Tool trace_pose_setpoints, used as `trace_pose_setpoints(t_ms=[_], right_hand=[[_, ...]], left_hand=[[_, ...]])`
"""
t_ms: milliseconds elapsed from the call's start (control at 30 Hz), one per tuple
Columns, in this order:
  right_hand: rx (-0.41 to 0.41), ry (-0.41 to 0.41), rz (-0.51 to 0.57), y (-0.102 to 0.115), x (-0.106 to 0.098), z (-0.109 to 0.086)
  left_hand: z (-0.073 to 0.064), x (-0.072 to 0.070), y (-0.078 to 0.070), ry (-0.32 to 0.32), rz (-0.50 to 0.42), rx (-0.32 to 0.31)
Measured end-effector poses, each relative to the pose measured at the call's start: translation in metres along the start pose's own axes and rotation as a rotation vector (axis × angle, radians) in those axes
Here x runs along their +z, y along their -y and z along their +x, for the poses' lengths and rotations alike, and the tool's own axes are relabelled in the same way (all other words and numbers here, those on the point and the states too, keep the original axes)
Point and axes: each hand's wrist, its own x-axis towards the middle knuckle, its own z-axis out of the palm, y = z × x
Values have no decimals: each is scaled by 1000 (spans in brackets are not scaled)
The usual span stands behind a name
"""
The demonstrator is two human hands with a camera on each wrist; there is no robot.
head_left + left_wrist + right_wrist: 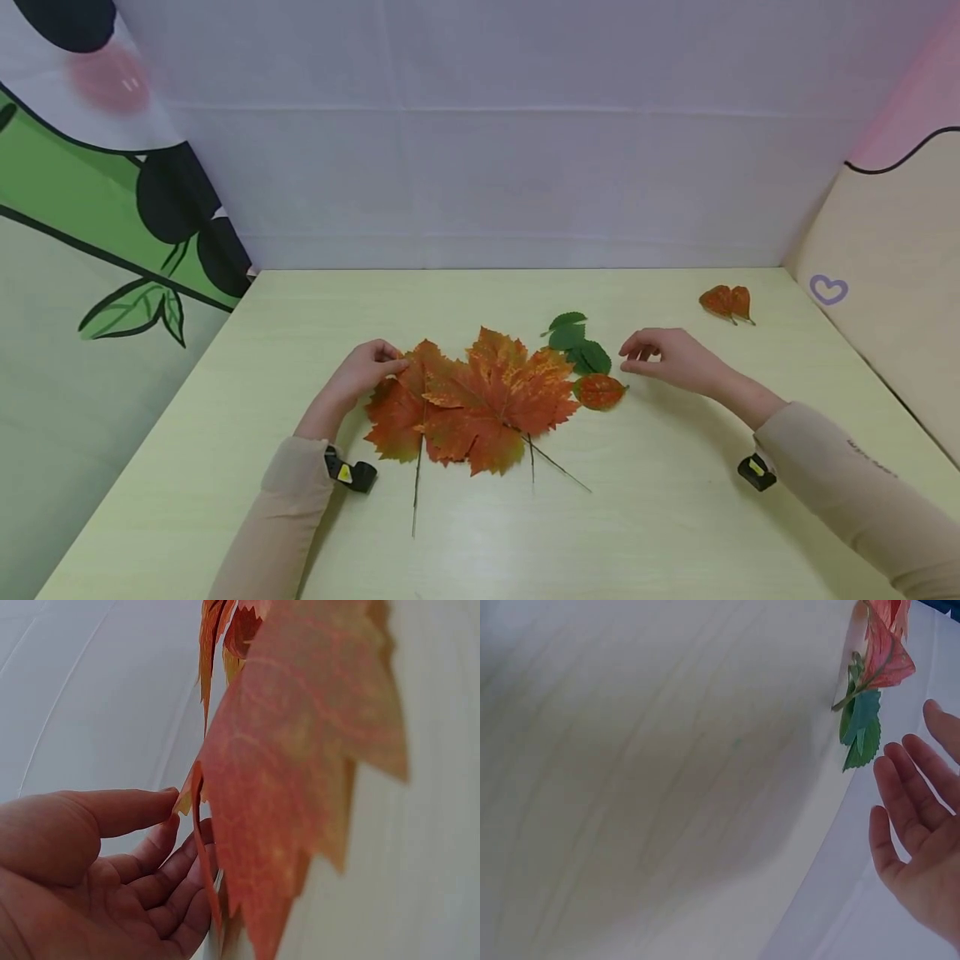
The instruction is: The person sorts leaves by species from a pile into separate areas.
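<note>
Orange maple leaves [495, 392] with thin stems lie overlapping in the middle of the table. My left hand [367, 367] pinches the edge of the leftmost maple leaf [401, 417] between thumb and forefinger; in the left wrist view that leaf [277, 750] hangs close before the hand [112, 862]. My right hand [671, 358] is held over the table with fingers loosely bent and nothing in them. Left of it are several green leaves [588, 357] and a small orange leaf [600, 391]. The right wrist view shows the hand [922, 817] apart from the green leaves [861, 731].
Two small orange-brown leaves [727, 302] lie at the back right of the pale wooden table [675, 517]. A white cloth backdrop [525, 183] rises behind the table's far edge. Printed panels stand at both sides, the left one with a green leaf drawing [131, 308].
</note>
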Motion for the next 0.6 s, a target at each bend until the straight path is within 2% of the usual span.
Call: trace_pose_setpoints(t_ms=[233,600], right_hand=[[-15,69,67,10,11,0],[-43,108,62,12,19,3]], left_hand=[[0,1,1,3,-8,9],[-3,0,-2,0,-12,13]])
